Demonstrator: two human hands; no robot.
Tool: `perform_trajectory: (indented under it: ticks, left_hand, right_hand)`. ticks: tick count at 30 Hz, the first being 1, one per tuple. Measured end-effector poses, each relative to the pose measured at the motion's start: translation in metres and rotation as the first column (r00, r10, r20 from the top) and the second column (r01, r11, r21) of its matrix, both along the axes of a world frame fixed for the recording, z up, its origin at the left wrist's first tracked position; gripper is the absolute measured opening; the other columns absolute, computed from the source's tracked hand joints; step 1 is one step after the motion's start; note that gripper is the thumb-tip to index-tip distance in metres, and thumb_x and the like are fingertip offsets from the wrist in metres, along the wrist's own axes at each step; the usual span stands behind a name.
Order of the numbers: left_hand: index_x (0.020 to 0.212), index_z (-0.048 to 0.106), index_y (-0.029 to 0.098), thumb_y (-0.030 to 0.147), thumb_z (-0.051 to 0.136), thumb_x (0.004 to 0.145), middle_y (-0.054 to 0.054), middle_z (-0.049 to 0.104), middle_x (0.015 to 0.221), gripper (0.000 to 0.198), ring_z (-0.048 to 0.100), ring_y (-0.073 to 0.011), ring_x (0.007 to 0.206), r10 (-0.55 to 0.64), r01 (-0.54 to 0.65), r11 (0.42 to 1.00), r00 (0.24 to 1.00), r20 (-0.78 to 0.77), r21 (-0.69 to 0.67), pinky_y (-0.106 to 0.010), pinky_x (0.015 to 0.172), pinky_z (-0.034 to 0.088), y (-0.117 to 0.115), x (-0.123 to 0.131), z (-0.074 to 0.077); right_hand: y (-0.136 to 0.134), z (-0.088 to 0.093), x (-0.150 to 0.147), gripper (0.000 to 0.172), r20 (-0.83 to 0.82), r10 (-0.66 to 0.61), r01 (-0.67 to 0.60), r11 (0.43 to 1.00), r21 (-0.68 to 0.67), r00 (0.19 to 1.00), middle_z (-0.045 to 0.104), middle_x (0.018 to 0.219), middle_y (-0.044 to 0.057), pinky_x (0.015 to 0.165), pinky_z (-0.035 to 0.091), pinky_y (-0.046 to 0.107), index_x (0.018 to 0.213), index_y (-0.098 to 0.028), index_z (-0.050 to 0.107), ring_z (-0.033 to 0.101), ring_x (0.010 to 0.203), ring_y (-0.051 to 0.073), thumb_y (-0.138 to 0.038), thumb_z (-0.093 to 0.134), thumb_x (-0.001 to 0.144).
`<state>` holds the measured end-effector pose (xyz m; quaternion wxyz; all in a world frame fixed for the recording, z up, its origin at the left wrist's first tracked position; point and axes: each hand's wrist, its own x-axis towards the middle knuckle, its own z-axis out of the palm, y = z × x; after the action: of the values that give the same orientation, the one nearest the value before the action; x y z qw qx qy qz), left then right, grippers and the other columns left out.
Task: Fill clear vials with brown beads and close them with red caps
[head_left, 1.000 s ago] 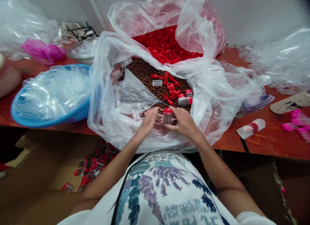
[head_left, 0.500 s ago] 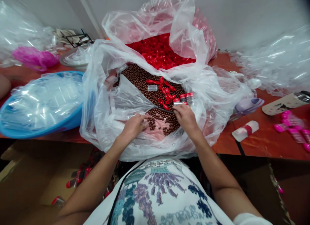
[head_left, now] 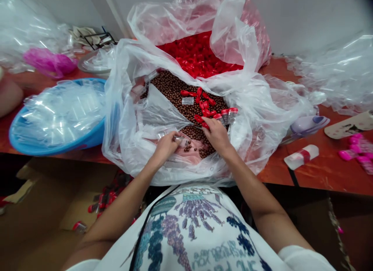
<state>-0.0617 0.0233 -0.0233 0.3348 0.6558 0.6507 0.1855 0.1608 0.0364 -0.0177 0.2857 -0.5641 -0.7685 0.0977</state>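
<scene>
My left hand (head_left: 166, 148) is closed around a small clear plastic tube (head_left: 181, 140), which lies on its side low over the bag's near part. My right hand (head_left: 216, 134) reaches to a red cap (head_left: 205, 125), its fingers closed at it. Both hands are inside a large clear plastic bag (head_left: 125, 119) that holds small brown beads (head_left: 171, 90). More red caps (head_left: 199, 94) rest on the beads, beside another clear tube (head_left: 187, 101). Just beyond my right hand lie several capped tubes (head_left: 232, 114) with dark contents.
At left stands a blue basin (head_left: 61, 146) heaped with clear plastic pieces. Behind is a bag of red caps (head_left: 198, 55). To the right are a lavender object (head_left: 307, 125), a white roll with a red band (head_left: 303, 156) and pink pieces (head_left: 357, 146). Below left is a cardboard box (head_left: 58, 193).
My right hand has moved left from the capped tubes to a red cap. A clear tube now shows in my left hand. The view has shifted slightly.
</scene>
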Motion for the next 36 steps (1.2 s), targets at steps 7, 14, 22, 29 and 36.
perform_trajectory:
  ticks: [7,14,22,29,36]
  left_hand:
    - [0.089,0.059,0.017,0.026,0.064,0.074,-0.002,0.067,0.073,0.018,0.064,-0.0160,0.058,0.085,-0.007,0.975,0.936,0.341,-0.223,-0.025,0.054,0.049,0.008,0.029,-0.013]
    - [0.085,0.062,0.018,0.030,0.069,0.070,-0.001,0.066,0.073,0.020,0.061,-0.0139,0.058,-0.009,0.086,0.978,0.926,0.377,-0.188,-0.023,0.052,0.047,0.014,0.062,-0.020]
    - [0.093,0.066,0.015,0.028,0.075,0.066,-0.002,0.068,0.074,0.031,0.059,-0.0121,0.054,0.160,0.134,0.898,0.788,0.595,-0.418,-0.026,0.054,0.050,0.015,0.071,-0.016]
    - [0.094,0.069,0.015,0.020,0.075,0.069,-0.004,0.071,0.081,0.026,0.064,-0.0100,0.061,0.356,0.156,0.817,0.620,0.699,-0.555,-0.020,0.058,0.053,0.013,0.071,-0.015]
    - [0.097,0.067,0.011,0.011,0.072,0.072,-0.007,0.071,0.088,0.026,0.068,-0.0126,0.070,0.378,0.224,0.808,0.511,0.772,-0.544,-0.021,0.066,0.056,0.010,0.065,-0.004]
  right_hand:
    - [-0.037,0.002,0.021,0.057,-0.639,-0.159,0.058,0.983,-0.175,0.753,0.059,0.108,0.005,0.076,0.054,0.034,0.140,-0.029,0.036,0.059,0.087,0.017,-0.033,0.054,0.086]
    - [-0.065,-0.002,0.033,0.067,-0.795,-0.313,0.073,0.943,-0.324,0.520,0.056,0.109,0.003,0.069,0.055,0.029,0.140,-0.033,0.033,0.058,0.078,0.013,-0.034,0.062,0.080]
    - [-0.073,0.003,0.039,0.035,-0.856,-0.320,0.017,0.939,-0.342,0.406,0.062,0.094,0.000,0.068,0.054,0.027,0.111,-0.026,0.056,0.059,0.078,0.014,-0.036,0.065,0.078]
    - [-0.071,0.004,0.038,0.024,-0.839,-0.302,-0.007,0.940,-0.342,0.452,0.062,0.088,0.000,0.061,0.050,0.023,0.097,-0.022,0.064,0.055,0.073,0.012,-0.041,0.061,0.082]
    - [-0.067,0.001,0.033,0.057,-0.792,-0.282,0.026,0.947,-0.320,0.541,0.062,0.102,0.003,0.066,0.052,0.027,0.135,-0.029,0.043,0.059,0.080,0.015,-0.039,0.061,0.082]
